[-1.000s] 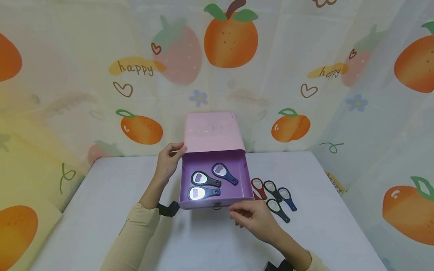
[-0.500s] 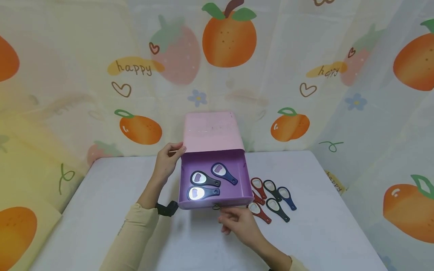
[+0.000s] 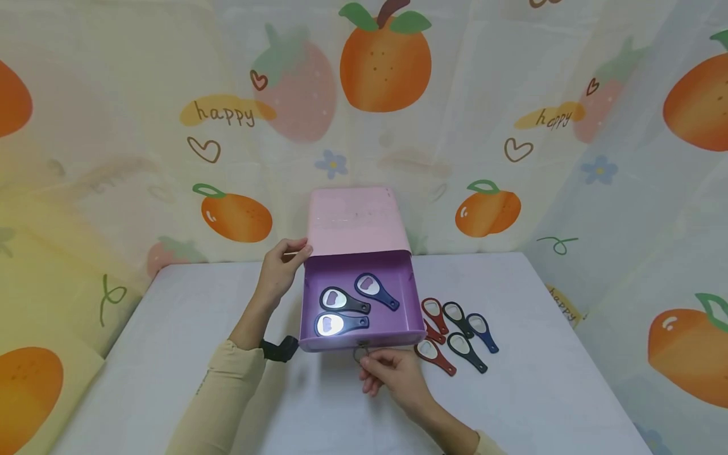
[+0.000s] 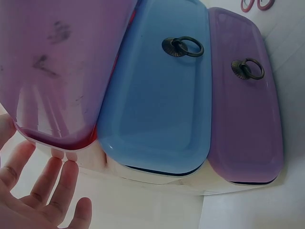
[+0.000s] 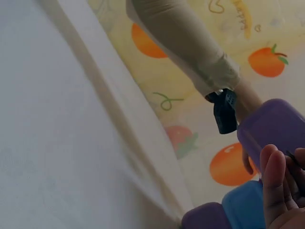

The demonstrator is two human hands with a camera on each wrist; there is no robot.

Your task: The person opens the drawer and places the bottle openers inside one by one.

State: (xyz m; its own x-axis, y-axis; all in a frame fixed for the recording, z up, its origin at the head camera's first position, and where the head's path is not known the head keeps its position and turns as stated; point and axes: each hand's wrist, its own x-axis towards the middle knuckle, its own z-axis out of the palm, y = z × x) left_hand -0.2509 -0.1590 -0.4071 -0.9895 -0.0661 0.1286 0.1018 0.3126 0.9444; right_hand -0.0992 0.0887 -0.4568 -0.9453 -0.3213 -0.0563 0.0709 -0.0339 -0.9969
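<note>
A small pink-topped drawer cabinet (image 3: 358, 221) stands at the back of the table, its purple top drawer (image 3: 335, 343) pulled out. Three bottle openers lie inside: a navy one (image 3: 387, 298), a dark one (image 3: 359, 306) and a blue-edged one (image 3: 355, 322). My left hand (image 3: 277, 272) touches the cabinet's left side near the top, its fingers fairly straight in the left wrist view. At the drawer's front my right hand (image 3: 398, 377) pinches the ring pull (image 3: 356, 354) between thumb and fingers. In the right wrist view, that hand partly covers the drawer front.
Several more bottle openers lie on the white table right of the drawer, including a red one (image 3: 443, 363), a dark green one (image 3: 472, 359) and a blue one (image 3: 486, 338). Below the pulled-out drawer are a shut blue drawer (image 4: 152, 105) and a purple drawer (image 4: 245, 124).
My right hand has moved left along the drawer's front to the ring pull, which is now lifted in its fingers. A red bottle opener behind that hand came into sight. The left hand stays put.
</note>
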